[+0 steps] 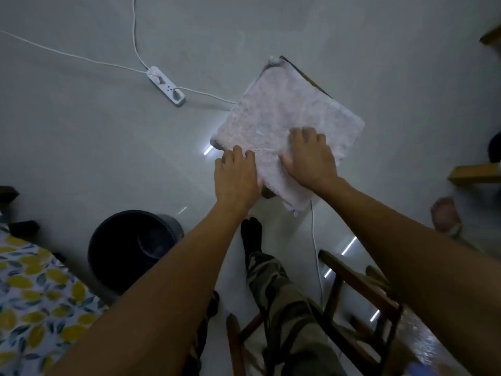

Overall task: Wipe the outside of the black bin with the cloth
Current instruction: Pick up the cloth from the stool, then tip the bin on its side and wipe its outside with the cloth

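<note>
**Kid:** Gray floor (81, 126) is everywhere, smooth and a bit shiny. What do the hands do?

**Helper:** They get the cloth (287, 123). It is big, pale and fuzzy like a towel, spread flat on a low thing with dark edges (I can't tell what it is).

**Kid:** Where is the black bin (135, 248)?

**Helper:** It stands on the floor at the lower left, well apart from the cloth. It is round, hard and smooth, and looks empty inside.

**Kid:** Are the hands holding the cloth?

**Helper:** The right hand (309, 158) lies on top with its fingers curled into the fuzz, pinching it. The left hand (235, 177) lies flat and open at the near edge, touching it.

**Kid:** How to do it well?

**Helper:** I think bunch the cloth into one hand so it does not drag, and keep it off the white cord (315, 240) and the plug strip (166, 86). Then carry it to the bin.
</note>
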Demonstrator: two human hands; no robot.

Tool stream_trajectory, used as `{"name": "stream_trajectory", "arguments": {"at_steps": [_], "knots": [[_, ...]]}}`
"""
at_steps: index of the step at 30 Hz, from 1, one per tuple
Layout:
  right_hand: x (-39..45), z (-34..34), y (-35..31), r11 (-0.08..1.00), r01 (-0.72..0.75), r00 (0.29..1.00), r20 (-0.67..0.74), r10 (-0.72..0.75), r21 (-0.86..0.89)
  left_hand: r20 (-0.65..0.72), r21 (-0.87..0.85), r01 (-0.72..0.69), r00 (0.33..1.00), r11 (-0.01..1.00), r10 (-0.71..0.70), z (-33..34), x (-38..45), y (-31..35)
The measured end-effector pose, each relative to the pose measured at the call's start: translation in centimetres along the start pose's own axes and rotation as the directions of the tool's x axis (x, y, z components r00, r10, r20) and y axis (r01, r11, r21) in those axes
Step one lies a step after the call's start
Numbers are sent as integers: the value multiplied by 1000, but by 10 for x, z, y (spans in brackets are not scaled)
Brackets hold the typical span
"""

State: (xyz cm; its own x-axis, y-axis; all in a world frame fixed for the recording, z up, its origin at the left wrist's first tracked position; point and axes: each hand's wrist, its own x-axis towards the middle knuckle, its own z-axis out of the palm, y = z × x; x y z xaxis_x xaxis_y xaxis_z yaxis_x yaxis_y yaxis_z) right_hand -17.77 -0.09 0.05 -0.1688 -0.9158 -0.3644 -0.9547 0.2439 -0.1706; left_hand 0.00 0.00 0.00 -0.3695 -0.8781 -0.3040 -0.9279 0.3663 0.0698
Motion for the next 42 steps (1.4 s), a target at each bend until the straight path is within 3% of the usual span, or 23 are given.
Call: {"name": "stream_trajectory", "arguments": {"at_steps": [3, 8, 17, 23, 30, 35, 42], "knots": [[24, 15, -4, 999, -37, 993, -110, 38, 15, -83, 21, 33, 996, 999, -31, 18, 2, -11], [23, 57, -11, 996, -77, 985, -155, 71, -35, -225, 16, -32, 974, 999, 35, 44, 5, -19], [5, 74, -29, 993, -81, 909, -414, 38, -87, -326, -57, -8, 945, 998, -11, 66, -5, -24], [-45, 57, -56, 995, 78, 981, -173, -89, -67, -310, -64, 162, 935, 985, -174, 58, -88, -22], [-116, 27, -115, 879, 403, 872, -399, -284, 254, -309, 22, 355, 891, 935, -332, 29, -208, -54], [-164, 6, -153, 831, 491, 824, -450, -344, 263, -326, 43, 449, 851, 892, -413, 11, -262, -76], [-194, 36, -187, 778, 589, 786, -377, -489, 219, -293, 12, 478, 842, 878, -454, 26, -274, -97]]}}
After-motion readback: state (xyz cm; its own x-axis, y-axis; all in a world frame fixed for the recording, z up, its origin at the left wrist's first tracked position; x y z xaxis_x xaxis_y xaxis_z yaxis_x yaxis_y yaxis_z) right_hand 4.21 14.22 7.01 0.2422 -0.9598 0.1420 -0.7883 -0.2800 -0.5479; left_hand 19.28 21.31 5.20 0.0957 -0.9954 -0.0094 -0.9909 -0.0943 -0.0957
